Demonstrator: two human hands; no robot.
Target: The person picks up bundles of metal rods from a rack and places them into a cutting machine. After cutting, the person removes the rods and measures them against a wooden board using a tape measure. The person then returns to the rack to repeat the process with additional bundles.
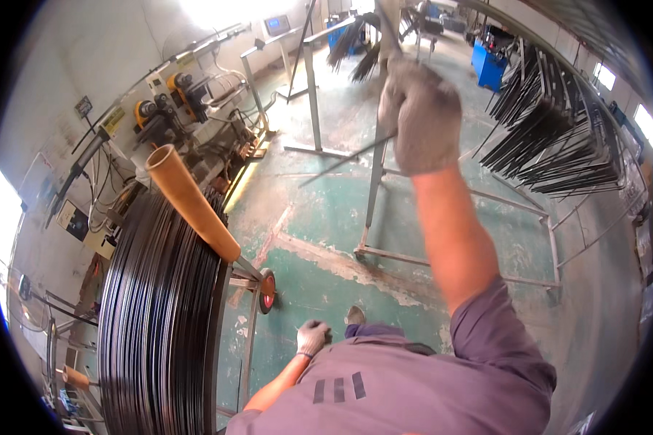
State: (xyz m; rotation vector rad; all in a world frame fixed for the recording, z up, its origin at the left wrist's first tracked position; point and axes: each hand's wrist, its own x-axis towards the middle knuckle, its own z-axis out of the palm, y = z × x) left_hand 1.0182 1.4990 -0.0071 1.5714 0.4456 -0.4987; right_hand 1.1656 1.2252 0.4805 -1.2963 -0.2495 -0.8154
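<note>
My right hand [422, 116], in a grey work glove, is raised high in front of me with its fingers closed. A thin dark rod [348, 160] sticks out of its left side, slanting down to the left. Behind the hand rises a metal post of a rack, and whether I touch it cannot be made out. My left hand [313, 338], gloved too, hangs low beside my body with the fingers curled in; nothing sticks out of it. A big bundle of long dark metal rods [159, 312] lies to its left, next to an upright tan tube [192, 203].
Bent dark rods [551, 123] hang in a dense row from a rack on the right. The floor-standing metal frame [457, 264] spreads ahead of me. A machine with orange-and-black parts [174, 101] stands along the left wall. A red-hubbed wheel [267, 290] sits beside the bundle.
</note>
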